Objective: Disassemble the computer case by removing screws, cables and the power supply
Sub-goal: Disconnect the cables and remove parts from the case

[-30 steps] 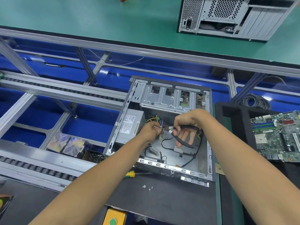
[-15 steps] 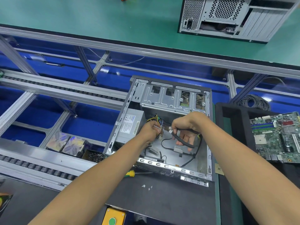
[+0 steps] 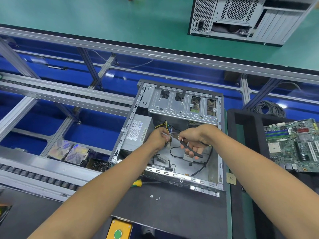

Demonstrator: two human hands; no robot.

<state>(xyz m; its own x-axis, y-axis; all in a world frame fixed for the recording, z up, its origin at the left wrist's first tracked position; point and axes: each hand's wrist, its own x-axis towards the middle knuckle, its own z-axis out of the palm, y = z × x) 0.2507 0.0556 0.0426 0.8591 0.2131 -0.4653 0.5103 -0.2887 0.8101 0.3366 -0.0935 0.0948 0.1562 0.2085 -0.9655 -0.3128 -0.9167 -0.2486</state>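
Gripping on both sides: left hand (image 3: 159, 138) curled round the bundle of coloured wires (image 3: 167, 128), right hand (image 3: 192, 139) closed on black-handled cutters (image 3: 190, 150) with tips at the bundle; lying open on its side on the dark counter mat (image 3: 172, 209), the computer case (image 3: 183, 104); fitted in its left part, touching the case wall, the grey power supply (image 3: 136, 131); trailing across the case floor, loose black cables (image 3: 202, 163); resting on a black tray to the right, well apart, a green motherboard (image 3: 293, 144); poking from beneath the left forearm, a yellow-green screwdriver handle (image 3: 137, 183); scattered on the mat just before the case, small screws (image 3: 155, 197).
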